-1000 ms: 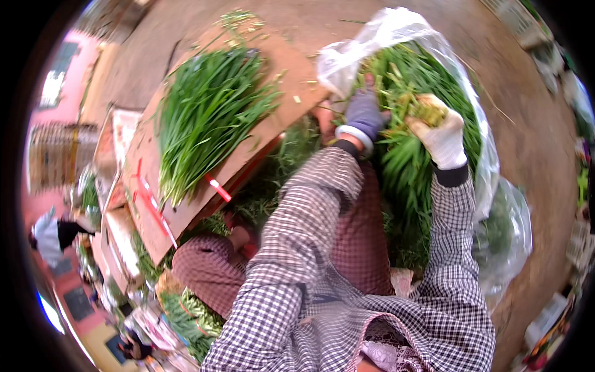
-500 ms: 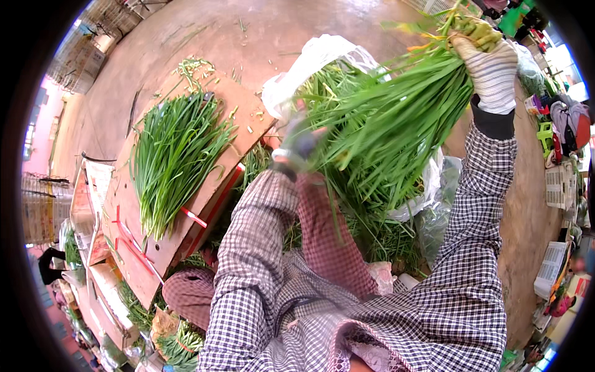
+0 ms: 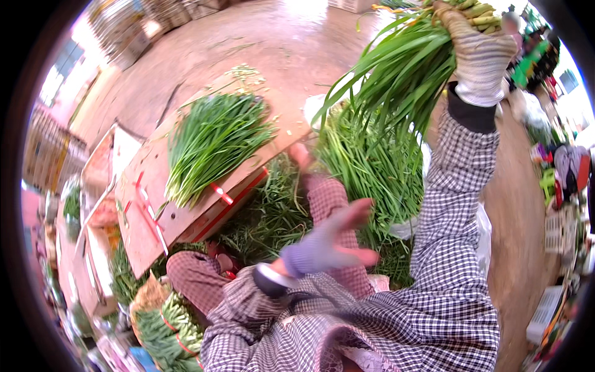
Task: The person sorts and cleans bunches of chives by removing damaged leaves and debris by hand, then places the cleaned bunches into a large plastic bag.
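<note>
Above the pile (image 3: 372,180) in the white bag (image 3: 314,110), the raised right hand (image 3: 476,51) is clenched round the stalks of a bunch (image 3: 406,68) of greens — its leaves hang down leftward. Blurred before the leg (image 3: 327,195), the left hand (image 3: 323,245) is released — fingers spread.

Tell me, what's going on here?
A person holds up a bunch of long green leaves in the gloved right hand. The left hand, in a purple glove, is spread open, holding nothing. More loose greens lie below, edged by white plastic; another pile rests on a brown board.
</note>
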Action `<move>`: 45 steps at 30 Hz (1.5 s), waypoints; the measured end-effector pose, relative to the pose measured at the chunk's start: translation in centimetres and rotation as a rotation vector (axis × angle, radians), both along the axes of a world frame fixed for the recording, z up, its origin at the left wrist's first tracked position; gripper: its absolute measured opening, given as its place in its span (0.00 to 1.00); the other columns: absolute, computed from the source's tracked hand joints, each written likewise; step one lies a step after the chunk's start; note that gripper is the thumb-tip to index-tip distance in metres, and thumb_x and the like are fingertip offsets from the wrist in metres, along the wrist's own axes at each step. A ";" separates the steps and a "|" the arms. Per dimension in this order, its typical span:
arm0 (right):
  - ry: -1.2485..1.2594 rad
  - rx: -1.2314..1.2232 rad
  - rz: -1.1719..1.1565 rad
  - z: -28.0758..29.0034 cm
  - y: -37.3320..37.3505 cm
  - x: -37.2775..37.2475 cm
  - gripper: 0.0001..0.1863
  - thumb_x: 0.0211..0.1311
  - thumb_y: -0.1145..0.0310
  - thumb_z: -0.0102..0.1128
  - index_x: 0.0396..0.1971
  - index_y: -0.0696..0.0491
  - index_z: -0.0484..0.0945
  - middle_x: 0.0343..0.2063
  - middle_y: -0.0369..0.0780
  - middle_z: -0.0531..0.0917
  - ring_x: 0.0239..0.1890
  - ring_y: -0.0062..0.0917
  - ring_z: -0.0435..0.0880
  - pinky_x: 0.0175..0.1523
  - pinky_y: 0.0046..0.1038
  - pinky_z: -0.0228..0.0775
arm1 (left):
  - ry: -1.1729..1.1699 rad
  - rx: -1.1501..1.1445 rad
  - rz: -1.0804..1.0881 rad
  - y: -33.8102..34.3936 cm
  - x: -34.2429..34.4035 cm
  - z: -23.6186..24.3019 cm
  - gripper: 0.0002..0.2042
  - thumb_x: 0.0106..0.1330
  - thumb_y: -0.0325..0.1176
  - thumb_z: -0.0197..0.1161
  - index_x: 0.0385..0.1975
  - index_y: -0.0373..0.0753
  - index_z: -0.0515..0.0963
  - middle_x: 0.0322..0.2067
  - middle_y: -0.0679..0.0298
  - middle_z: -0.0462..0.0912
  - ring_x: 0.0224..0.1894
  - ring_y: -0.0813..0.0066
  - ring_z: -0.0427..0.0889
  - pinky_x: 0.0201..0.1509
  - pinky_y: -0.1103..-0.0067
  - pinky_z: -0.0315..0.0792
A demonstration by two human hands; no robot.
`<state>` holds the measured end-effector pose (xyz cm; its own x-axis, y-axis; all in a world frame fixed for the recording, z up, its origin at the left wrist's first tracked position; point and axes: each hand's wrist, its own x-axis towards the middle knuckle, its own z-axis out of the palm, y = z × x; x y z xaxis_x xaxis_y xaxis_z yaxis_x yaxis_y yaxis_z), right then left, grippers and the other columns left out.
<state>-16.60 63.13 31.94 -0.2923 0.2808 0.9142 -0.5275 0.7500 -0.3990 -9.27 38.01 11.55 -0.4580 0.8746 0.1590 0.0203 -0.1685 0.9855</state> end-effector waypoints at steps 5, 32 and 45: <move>0.091 0.160 0.029 -2.2 -9.4 -1.2 0.07 0.45 0.73 0.71 0.20 0.57 0.80 0.17 0.33 0.81 0.19 0.13 0.77 0.25 0.19 0.69 | -0.438 0.424 -0.038 5.8 -3.2 4.5 0.48 0.54 0.55 0.66 0.66 0.32 0.48 0.63 0.51 0.60 0.65 0.62 0.60 0.69 0.69 0.54; -0.569 -0.960 0.392 -25.1 -5.7 5.9 0.20 0.52 0.58 0.69 0.35 0.61 0.80 0.23 0.35 0.81 0.21 0.13 0.74 0.21 0.17 0.63 | -0.725 0.917 0.596 -6.3 -16.5 0.4 0.12 0.63 0.34 0.60 0.44 0.36 0.75 0.29 0.64 0.83 0.32 0.69 0.81 0.55 0.65 0.71; -0.744 0.294 0.282 -17.1 -11.1 -4.7 0.49 0.39 0.56 0.75 0.61 0.61 0.60 0.55 0.55 0.71 0.56 0.42 0.74 0.59 0.36 0.67 | -0.064 0.419 1.022 -2.1 -23.4 7.2 0.12 0.56 0.34 0.67 0.36 0.35 0.80 0.29 0.64 0.82 0.33 0.78 0.78 0.37 0.80 0.72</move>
